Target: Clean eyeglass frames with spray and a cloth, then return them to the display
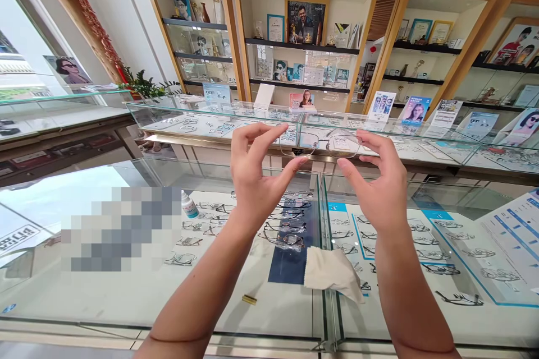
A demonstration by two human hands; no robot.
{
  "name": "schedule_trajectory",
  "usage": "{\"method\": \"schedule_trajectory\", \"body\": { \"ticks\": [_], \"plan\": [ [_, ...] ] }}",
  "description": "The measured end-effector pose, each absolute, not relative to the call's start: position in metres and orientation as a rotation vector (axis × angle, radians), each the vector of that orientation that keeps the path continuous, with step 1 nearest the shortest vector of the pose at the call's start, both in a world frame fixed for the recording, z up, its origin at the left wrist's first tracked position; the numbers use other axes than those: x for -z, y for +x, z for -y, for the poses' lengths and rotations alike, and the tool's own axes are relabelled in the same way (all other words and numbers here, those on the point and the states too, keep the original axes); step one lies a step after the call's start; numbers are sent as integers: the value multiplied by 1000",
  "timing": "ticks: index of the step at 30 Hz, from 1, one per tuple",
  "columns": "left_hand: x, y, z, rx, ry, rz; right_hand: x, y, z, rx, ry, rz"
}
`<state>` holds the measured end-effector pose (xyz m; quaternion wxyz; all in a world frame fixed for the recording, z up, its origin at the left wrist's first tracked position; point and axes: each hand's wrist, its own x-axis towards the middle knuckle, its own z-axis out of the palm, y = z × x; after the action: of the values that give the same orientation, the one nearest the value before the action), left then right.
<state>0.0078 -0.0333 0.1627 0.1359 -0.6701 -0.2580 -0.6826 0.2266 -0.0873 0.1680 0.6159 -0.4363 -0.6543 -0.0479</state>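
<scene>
A pair of thin-rimmed eyeglasses (323, 142) is held up in the air between my two hands, over the glass display counter (295, 314). On its left side, my left hand (261, 174) grips the frame, thumb and fingertips near the left lens. My right hand (377, 179) has its fingertips at the right end of the frame, with the thumb below the right lens. A cream cloth (332, 272) lies crumpled on the counter glass beneath them.
A small white bottle (189, 205) stands on the counter at left. Rows of eyeglasses (290, 226) lie in the case. Behind is another glass display case (202, 123) with upright cards, then wooden wall shelves (303, 42). A printed board (511, 235) leans at right.
</scene>
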Motion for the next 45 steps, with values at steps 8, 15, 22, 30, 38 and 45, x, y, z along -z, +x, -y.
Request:
{"method": "schedule_trajectory", "body": {
  "ticks": [8,15,22,30,38,45],
  "plan": [
    [-155,14,25,1972,-1964,820,-167,220,89,222,-1027,1504],
    [-156,15,33,1962,-1884,863,-164,217,92,288,-1006,1525],
    [-153,11,40,2008,-1877,842,-164,221,103,157,-991,1523],
    [-81,-7,28,1963,-1911,939,-107,237,78,-246,-938,1400],
    [-16,-11,17,1869,-1991,1006,-16,242,48,-575,-954,1346],
    [-7,-6,16,1832,-2044,1025,-1,245,39,-644,-1023,1322]
  ]
}}
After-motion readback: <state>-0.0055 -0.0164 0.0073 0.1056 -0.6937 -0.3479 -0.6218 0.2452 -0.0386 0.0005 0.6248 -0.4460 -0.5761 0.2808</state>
